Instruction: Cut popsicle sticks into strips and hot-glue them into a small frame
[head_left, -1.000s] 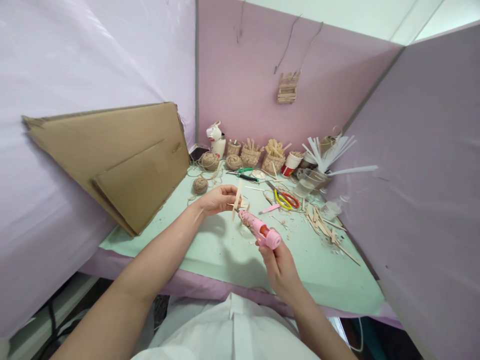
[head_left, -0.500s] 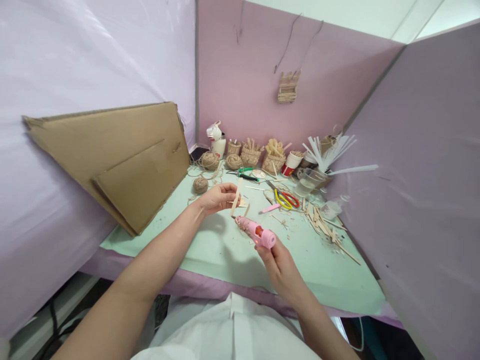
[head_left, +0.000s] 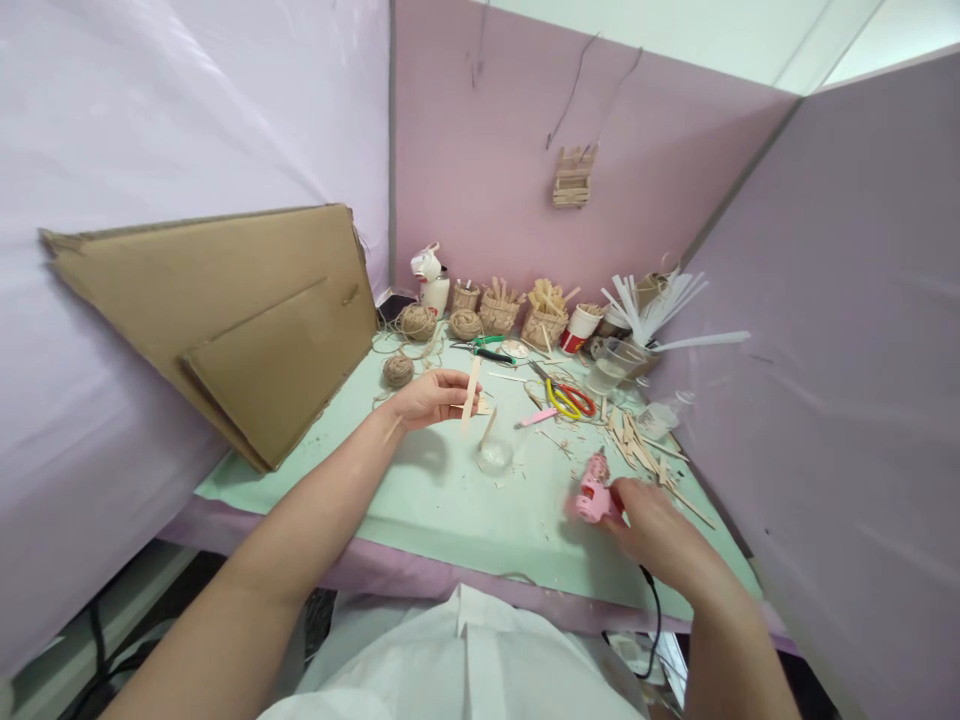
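My left hand [head_left: 430,397] is closed in a pinch on a flat wooden stick [head_left: 472,387], which it holds upright above the green table top [head_left: 450,500]. My right hand [head_left: 651,530] is down at the right side of the table, fingers wrapped on a pink glue gun [head_left: 592,492] that rests on or just over the surface. A black cord [head_left: 651,610] runs from under that hand off the front edge. A small clear cup [head_left: 495,456] sits on the table between the two hands.
Cardboard sheets [head_left: 247,310] lean at the left. Along the back stand twine balls [head_left: 418,322], small baskets [head_left: 545,320], a red-white cup [head_left: 581,328], white strips [head_left: 652,305]. Scissors [head_left: 564,395], pliers [head_left: 486,348] and scattered stick offcuts [head_left: 637,445] lie mid-right.
My right hand has carried the pink glue gun away from the stick, down and to the right, onto the table. The left hand and stick stayed nearly still.
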